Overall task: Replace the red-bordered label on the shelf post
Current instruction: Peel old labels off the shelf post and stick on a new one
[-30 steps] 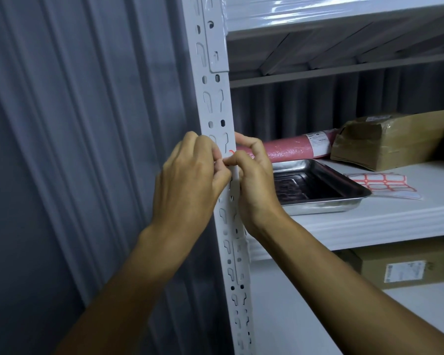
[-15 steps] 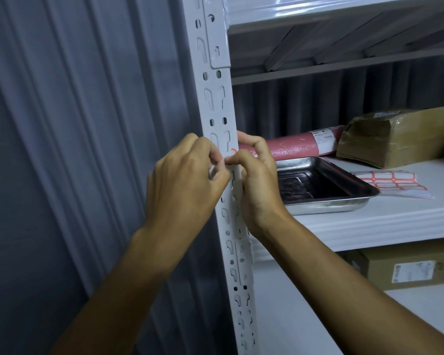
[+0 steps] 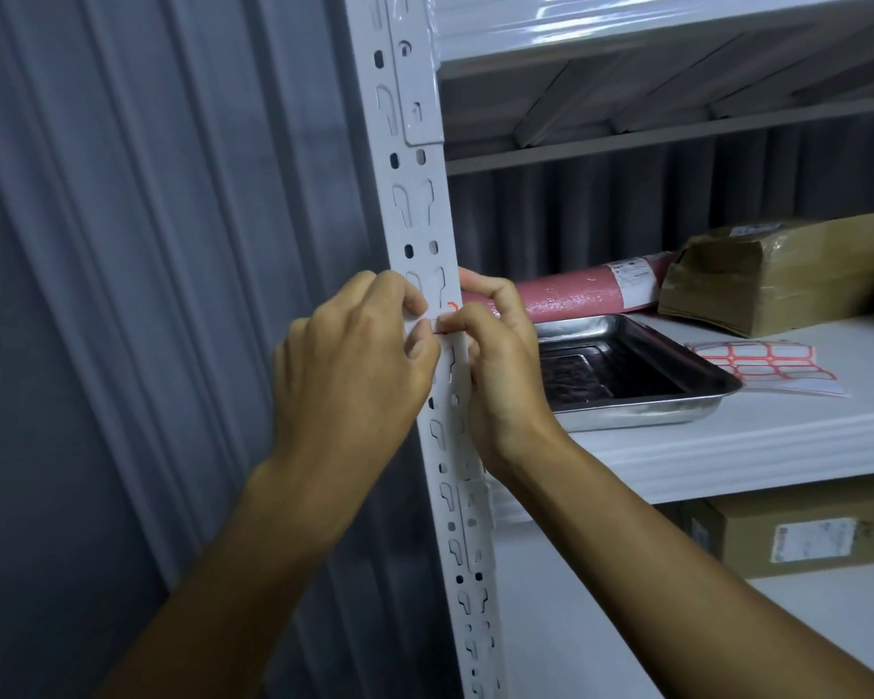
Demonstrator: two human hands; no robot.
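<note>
Label: red-bordered label on shelf post, at 9 o'clock from tray.
Grip: left hand and right hand pinching label edges.
Risk: thin paper may tear, leaving residue.

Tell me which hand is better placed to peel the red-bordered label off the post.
Probably the right hand: its fingertips pinch the red-bordered label at its edge, while the left hand steadies it against the post.
</note>
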